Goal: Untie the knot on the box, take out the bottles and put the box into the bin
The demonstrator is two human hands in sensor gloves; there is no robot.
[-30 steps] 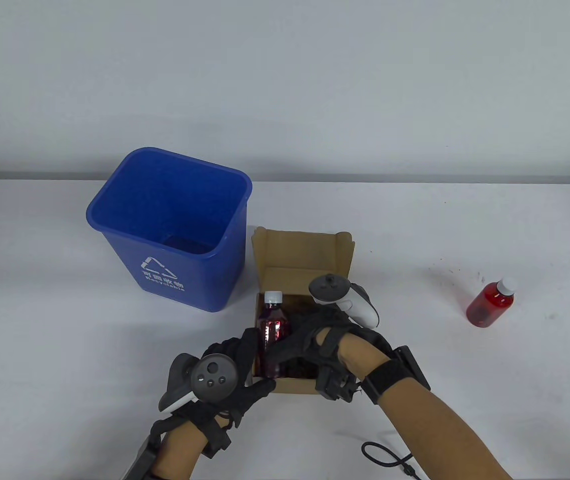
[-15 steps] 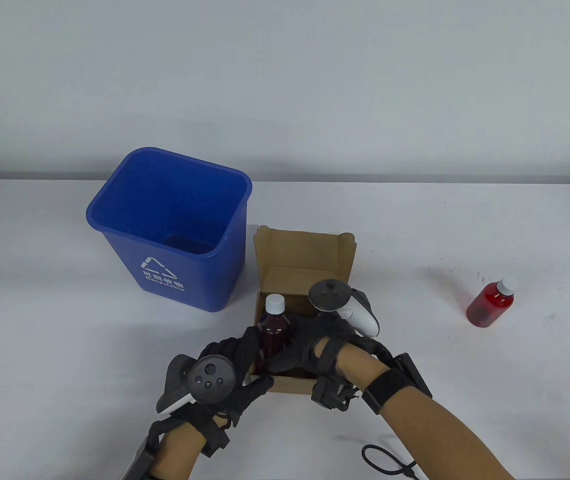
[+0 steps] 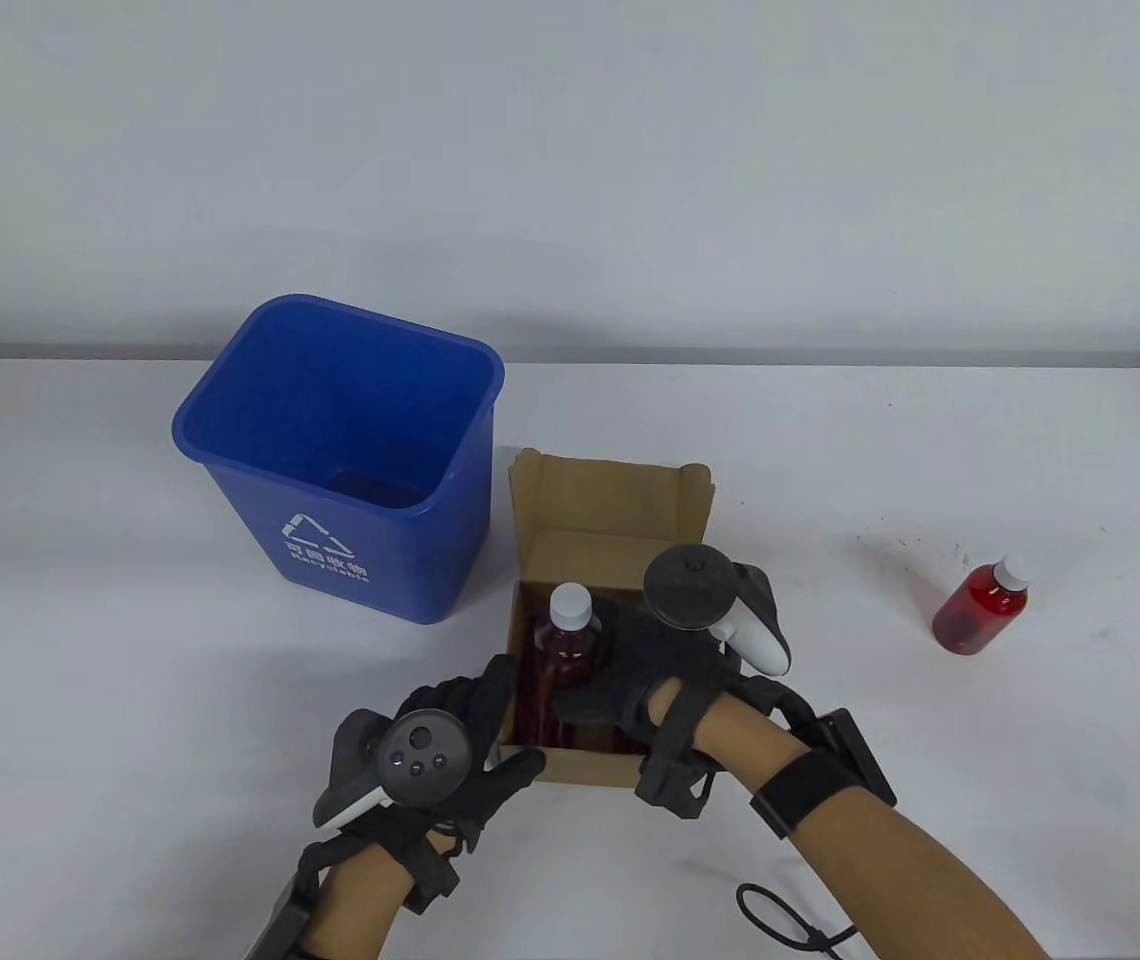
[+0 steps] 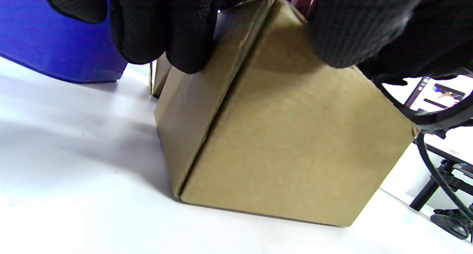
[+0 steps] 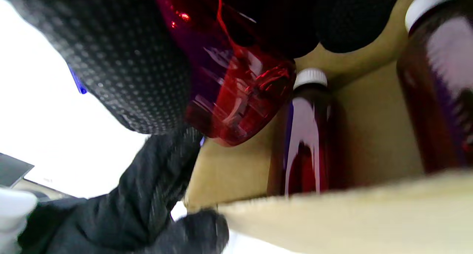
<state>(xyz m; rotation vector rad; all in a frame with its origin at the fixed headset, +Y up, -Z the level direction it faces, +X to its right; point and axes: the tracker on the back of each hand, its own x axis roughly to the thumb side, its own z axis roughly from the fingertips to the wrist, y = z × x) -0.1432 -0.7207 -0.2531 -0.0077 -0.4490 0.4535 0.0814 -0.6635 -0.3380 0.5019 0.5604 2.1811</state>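
**A:** Status on the box?

**B:** I see the box [image 3: 585, 765] on the table [image 3: 930, 460], lid flap up at the back, just right of the bin [image 3: 330, 440]. Left hand [image 3: 475, 730] grips its near-left corner: fingers curled over the left wall's top edge, thumb along the front wall. The left wrist view shows the same, fingertips [image 4: 184, 43] draped over the edge, box sitting flat.

**A:** Right hand?

**B:** Right hand [image 3: 650, 670] is over the open box, fingers wrapped round a bottle [image 3: 570, 640]. Red liquid, white cap, cap end pointing away from me. In the right wrist view the bottle's base [image 5: 236, 109] is clear of the box floor, so it's lifted. Thumb and fingers are closed tight on the body.

**A:** Anything left inside?

**B:** In the right wrist view I count two more bottles standing in the box: one [image 5: 306, 135] in the far corner, another [image 5: 439, 84] at the right edge of the frame. Both dark red with white caps. From the table view they're mostly hidden under the hand.

**A:** Outside the box?

**B:** One bottle [image 3: 980, 605] lies tilted on the table, well right of the box, nothing touching it. A black cord [image 3: 780, 915] lies on the table near my right forearm. Can't tell if it's the box's tie.
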